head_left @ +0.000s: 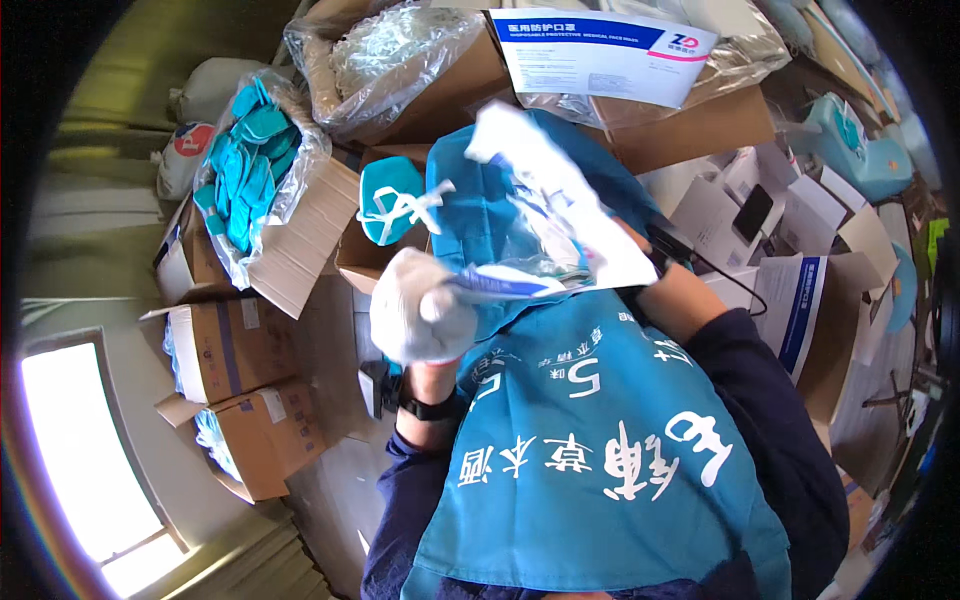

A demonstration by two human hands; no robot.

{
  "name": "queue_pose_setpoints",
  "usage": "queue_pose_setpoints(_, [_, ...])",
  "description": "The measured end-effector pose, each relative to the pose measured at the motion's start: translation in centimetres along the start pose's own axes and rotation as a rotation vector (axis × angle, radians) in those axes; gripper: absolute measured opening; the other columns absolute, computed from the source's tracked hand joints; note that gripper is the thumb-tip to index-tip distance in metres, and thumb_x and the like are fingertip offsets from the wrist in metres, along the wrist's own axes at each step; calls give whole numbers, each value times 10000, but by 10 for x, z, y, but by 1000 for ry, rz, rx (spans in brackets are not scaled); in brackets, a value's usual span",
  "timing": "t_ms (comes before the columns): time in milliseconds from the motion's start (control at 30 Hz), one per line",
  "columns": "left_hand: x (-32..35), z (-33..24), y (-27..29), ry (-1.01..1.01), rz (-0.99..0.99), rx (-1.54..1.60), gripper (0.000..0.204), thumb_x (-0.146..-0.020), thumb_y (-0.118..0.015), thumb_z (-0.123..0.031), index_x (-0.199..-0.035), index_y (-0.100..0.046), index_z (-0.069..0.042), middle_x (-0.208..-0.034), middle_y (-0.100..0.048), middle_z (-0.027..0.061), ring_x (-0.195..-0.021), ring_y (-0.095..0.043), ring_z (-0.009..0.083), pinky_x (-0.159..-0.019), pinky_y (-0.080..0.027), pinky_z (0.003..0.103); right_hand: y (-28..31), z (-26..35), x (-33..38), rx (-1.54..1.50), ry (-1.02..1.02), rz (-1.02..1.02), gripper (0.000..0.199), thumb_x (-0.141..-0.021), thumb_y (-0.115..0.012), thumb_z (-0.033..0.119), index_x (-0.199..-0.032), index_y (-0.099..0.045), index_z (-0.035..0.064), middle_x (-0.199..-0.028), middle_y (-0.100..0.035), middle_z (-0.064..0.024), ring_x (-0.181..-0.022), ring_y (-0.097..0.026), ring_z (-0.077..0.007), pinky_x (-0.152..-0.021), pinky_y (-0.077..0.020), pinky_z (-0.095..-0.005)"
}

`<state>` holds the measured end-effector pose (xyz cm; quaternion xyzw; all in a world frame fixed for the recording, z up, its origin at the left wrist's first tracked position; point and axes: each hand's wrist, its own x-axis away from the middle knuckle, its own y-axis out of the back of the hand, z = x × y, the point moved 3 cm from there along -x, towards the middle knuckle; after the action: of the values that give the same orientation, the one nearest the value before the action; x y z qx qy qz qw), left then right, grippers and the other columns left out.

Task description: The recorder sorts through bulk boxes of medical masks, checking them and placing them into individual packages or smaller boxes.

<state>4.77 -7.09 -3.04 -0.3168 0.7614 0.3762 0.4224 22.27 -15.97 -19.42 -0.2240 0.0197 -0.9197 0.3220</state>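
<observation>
My left hand (425, 308), in a white knitted glove, is closed on the near left edge of an open white carton (575, 190) with blue print. The carton's raised panel is blurred. Inside it lie clear plastic-wrapped pieces (565, 262), some of them teal. My right forearm (685, 300) reaches to the carton's right side, where a panel hides most of the hand and its fingers. Just left of the carton, a teal face mask (390, 198) with white straps lies at an open cardboard box. A teal apron (600, 420) spreads below the carton.
A plastic-lined box of teal masks (250, 165) stands at the left, above stacked cardboard boxes (265, 440). Farther back is a bag of white strips (400, 50). White printed cartons (605, 55) lie at the back; a phone (753, 212) rests among others at the right.
</observation>
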Motion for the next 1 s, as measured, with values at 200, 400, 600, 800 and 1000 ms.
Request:
queue_pose_setpoints(200, [46, 36, -34, 666, 53, -67, 292, -1001, -460, -192, -816, -589, -6, -674, -564, 96, -595, -553, 188, -582, -450, 288, 40, 17, 29, 170, 267, 39, 298, -1007, -447, 279, -1008, -593, 18, -890, -644, -68, -807, -621, -134, -717, -507, -271])
queue_pose_setpoints(400, [54, 60, -45, 609, 38, -172, 265, -994, -504, -195, -833, -580, 1, -665, -538, 85, -619, -507, 145, -603, -442, 288, 43, 63, 77, -146, 346, 340, 820, -850, -512, 675, -1313, -483, -1, -1135, -619, -129, -1014, -603, -206, -905, -475, -333])
queue_pose_setpoints(600, [46, 73, -34, 628, -121, -264, 226, -987, -522, -165, -849, -600, -4, -695, -574, 59, -672, -534, 101, -647, -454, 252, 35, 68, 88, 176, 343, 457, 1136, -657, -736, 673, -1458, -269, 17, -1367, -455, -184, -1145, -544, -296, -992, -431, -415])
queue_pose_setpoints(800, [42, 100, -17, 814, -459, -195, 238, -998, -509, -163, -880, -610, 17, -716, -573, 29, -684, -478, 74, -638, -433, 237, 43, 11, 85, -1052, 74, 590, 1130, -655, -783, 561, -1473, -215, 28, -1527, -243, -187, -1397, -277, -355, -1150, -207, -543])
queue_pose_setpoints(1000, [47, 85, -34, 775, -333, -144, 227, -995, -502, -154, -887, -597, 22, -724, -561, 33, -694, -483, 88, -645, -432, 250, 2, 16, 83, -119, 185, 221, 679, -769, -733, 68, -1373, -427, 10, -1275, -552, -83, -1117, -539, -149, -921, -466, -258])
